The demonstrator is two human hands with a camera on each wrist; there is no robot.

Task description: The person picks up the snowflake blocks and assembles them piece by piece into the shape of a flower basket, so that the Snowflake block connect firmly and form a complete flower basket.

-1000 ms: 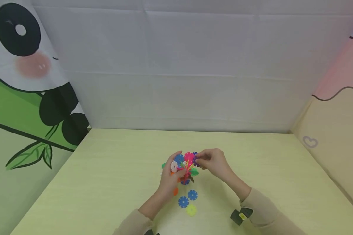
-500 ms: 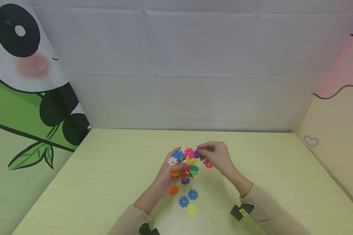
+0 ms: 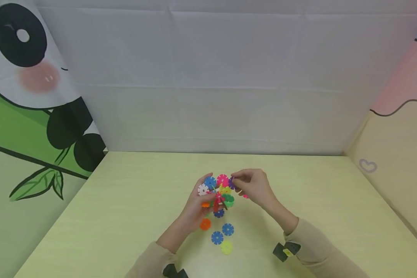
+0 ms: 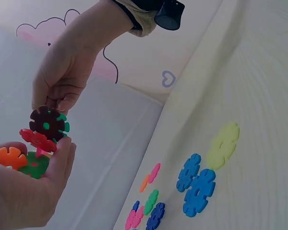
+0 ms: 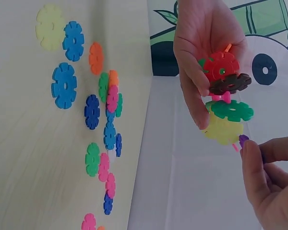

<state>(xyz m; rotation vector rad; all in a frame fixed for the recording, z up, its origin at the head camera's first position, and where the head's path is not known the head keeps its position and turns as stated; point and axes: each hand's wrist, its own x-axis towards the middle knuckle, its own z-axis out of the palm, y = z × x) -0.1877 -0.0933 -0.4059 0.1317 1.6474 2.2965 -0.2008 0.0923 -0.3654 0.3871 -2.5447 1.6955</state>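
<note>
My left hand (image 3: 193, 206) holds a cluster of joined, notched plastic discs above the table, its thumb over the middle. The cluster includes a blue disc (image 3: 210, 182), a white disc (image 3: 203, 189), a pink disc (image 3: 222, 180) and a green disc (image 3: 228, 200). In the right wrist view a red disc (image 5: 222, 66), a brown disc (image 5: 230, 84) and a yellow disc (image 5: 223, 129) show. Between thumb and fingers, my right hand (image 3: 256, 188) pinches a purple disc (image 3: 232, 183) at the cluster's upper right edge; whether it is joined cannot be told.
Loose discs lie on the table (image 3: 125, 216): two blue (image 3: 217, 238), a yellow-green one (image 3: 226, 247) and an orange one (image 3: 205, 224) nearest me. Several more (image 5: 92, 159) lie beyond, under the hands. A white backdrop (image 3: 208, 116) stands behind, with printed panels at both sides.
The cluster has tilted and risen slightly in my left hand, bringing its yellow disc into view. My right hand moved up and away with the purple disc, then slightly back left.
</note>
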